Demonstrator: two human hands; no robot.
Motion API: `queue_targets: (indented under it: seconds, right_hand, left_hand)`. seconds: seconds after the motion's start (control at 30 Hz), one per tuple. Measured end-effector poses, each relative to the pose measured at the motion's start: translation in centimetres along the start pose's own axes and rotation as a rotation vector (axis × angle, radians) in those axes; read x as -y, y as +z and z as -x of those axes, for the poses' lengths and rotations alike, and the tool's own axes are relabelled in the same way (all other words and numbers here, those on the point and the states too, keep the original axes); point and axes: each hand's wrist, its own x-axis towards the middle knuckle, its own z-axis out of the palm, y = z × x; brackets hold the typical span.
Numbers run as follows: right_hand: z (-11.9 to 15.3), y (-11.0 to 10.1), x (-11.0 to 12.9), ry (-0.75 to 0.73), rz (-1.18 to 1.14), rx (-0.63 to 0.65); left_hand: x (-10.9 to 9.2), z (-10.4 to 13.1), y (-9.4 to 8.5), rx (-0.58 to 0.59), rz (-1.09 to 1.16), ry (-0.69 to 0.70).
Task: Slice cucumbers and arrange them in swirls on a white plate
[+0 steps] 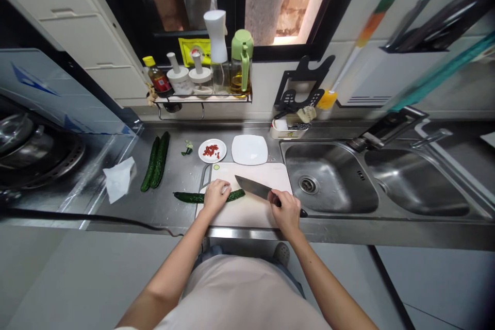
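My left hand [217, 197] is closed over a long dark green cucumber [189, 197], which lies across the white cutting board [255, 211] and sticks out past its left edge. In my right hand [285, 211] is a kitchen knife [253, 186] with a dark handle. Its blade points up and left over the board, just right of the cucumber's cut end. One small cucumber slice [216, 167] rests near the board's upper left corner. Behind the board stand a small white plate with chopped red pieces [211, 150] and a square white plate [249, 149].
Two whole cucumbers [155, 162] and a white paper towel [119, 179] lie on the left of the steel counter. Green scraps [187, 148] sit near the plates. A double sink [328, 180] adjoins the board's right side. A condiment rack [204, 97] hangs below the window.
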Motion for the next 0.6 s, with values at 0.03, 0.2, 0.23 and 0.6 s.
queue_targets:
  seconds: [0.03,0.2,0.23,0.6]
  right_hand:
    - [-0.1,0.0,0.3,0.02,-0.022,0.021]
    - [-0.5,0.1,1.4,0.068,-0.121,0.178]
    - [-0.5,0.2,1.6,0.069,-0.129,0.215]
    - [-1.1,0.0,4.4,0.08,0.124,0.558]
  left_hand:
    - [-0.1,0.3,0.1,-0.001,-0.003,0.028]
    - [-1.1,1.1,0.3,0.022,-0.016,0.138]
    - [-1.2,1.2,0.3,0.028,-0.018,0.155]
    - [-1.2,1.3,1.9,0.034,-0.039,0.318]
